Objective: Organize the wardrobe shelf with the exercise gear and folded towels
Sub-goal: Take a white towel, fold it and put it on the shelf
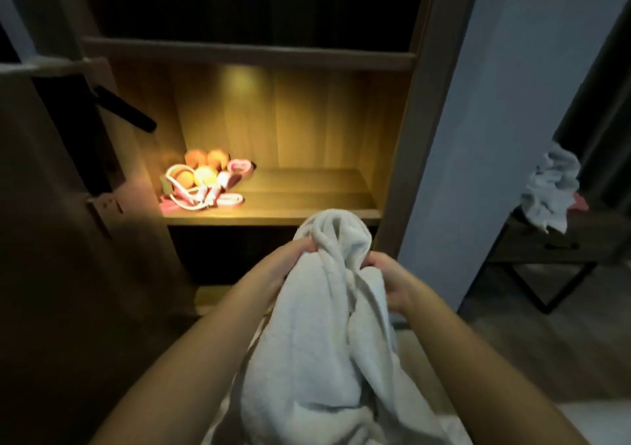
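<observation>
Both hands, left [290,263] and right [392,279], pinch the bunched towel [317,342] at centre frame; soft and floppy, likely best held by corners.

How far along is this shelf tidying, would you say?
Done: the exercise gear already sits heaped at the left of the lit shelf. In hand: the left hand and right hand grip a white towel, bunched, not yet folded. Left: folding and shelving it; no towel is on the shelf, and a second towel lies crumpled on the side table.
</observation>
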A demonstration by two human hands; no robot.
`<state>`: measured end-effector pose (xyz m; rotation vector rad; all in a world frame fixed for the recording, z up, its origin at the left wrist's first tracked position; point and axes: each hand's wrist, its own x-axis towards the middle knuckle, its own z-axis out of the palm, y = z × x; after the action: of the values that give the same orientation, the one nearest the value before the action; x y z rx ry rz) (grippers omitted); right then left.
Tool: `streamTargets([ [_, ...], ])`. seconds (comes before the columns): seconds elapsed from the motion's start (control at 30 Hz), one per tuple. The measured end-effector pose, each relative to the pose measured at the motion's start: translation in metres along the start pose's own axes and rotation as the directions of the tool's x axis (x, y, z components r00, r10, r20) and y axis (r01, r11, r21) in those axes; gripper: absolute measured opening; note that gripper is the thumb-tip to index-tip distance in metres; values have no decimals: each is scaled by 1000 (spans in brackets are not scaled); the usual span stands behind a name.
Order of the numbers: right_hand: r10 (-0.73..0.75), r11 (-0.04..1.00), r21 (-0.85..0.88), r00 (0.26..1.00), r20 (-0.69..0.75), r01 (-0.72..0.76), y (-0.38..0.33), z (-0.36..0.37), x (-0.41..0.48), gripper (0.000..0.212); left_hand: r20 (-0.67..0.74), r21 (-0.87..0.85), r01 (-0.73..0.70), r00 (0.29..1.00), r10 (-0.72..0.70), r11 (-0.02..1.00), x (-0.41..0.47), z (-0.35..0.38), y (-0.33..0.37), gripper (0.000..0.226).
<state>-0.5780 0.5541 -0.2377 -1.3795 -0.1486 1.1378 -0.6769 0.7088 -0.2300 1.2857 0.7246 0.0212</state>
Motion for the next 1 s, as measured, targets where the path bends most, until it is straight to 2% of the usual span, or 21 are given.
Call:
streamTargets([
  [0.03, 35, 998, -44, 999, -41, -37, 15, -6, 13, 12, -33, 43, 70, 997, -68, 997, 12, -1, -14, 76],
  [0.07, 51, 993, -99, 995, -85, -60, 29, -12, 24, 9, -81, 104, 143, 988, -135, 984, 20, 0, -26, 72],
  [0.1, 78, 985, -143, 990, -116, -94, 41, -17, 38, 16, -139, 167, 195, 975, -173, 966, 26, 1, -34, 60],
  [0.17, 120, 964, -216, 979, -163, -154, 55, -21, 57, 24, -241, 324, 259, 953, -185, 910, 35, 2, -49, 30],
  [0.23, 124, 927, -321, 966, -225, -193, 59, -19, 64, 16, -291, 373, 285, 940, -180, 883, 41, -3, -63, 29],
  [0.3, 63, 878, -444, 963, -262, -178, 58, -20, 65, 14, -267, 309, 205, 956, -122, 929, 48, -12, -73, 37],
  [0.33, 28, 870, -469, 967, -254, -149, 56, -22, 65, 11, -267, 331, 131, 963, -41, 934, 49, -17, -74, 38],
  [0.37, -16, 867, -487, 970, -244, -108, 54, -24, 65, 16, -273, 428, 55, 959, 71, 902, 49, -22, -72, 36],
  [0.43, -107, 875, -484, 966, -237, -22, 47, -25, 63, 36, -241, 635, -86, 922, 303, 767, 43, -23, -66, 33],
  [0.5, -207, 846, -529, 954, -217, 63, 40, -24, 61, 43, -147, 712, -201, 894, 422, 673, 23, -16, -61, 32],
  [0.6, -341, 734, -658, 929, -142, 169, 39, -22, 56, 42, -7, 820, -213, 925, 381, 532, -3, -6, -68, 45],
  [0.67, -351, 666, -721, 933, -76, 192, 45, -21, 52, 44, 19, 873, -168, 950, 312, 458, -1, -2, -78, 51],
  [0.77, -270, 603, -782, 963, -17, 155, 61, -24, 47, 49, -96, 858, -104, 929, 356, 503, 16, -4, -93, 28],
  [0.83, -262, 614, -778, 964, -46, 130, 69, -29, 46, 53, -191, 780, -77, 916, 354, 621, 28, -13, -102, 13],
  [0.9, -316, 627, -769, 943, -104, 125, 75, -32, 45, 60, -273, 664, -59, 909, 315, 745, 38, -25, -107, 6],
  [0.93, -372, 591, -793, 922, -107, 146, 76, -33, 43, 61, -301, 610, -53, 907, 293, 790, 41, -30, -108, 7],
  [1.0, -511, 439, -866, 860, -21, 240, 75, -29, 35, 57, -337, 519, -42, 908, 250, 854, 45, -37, -111, 8],
])
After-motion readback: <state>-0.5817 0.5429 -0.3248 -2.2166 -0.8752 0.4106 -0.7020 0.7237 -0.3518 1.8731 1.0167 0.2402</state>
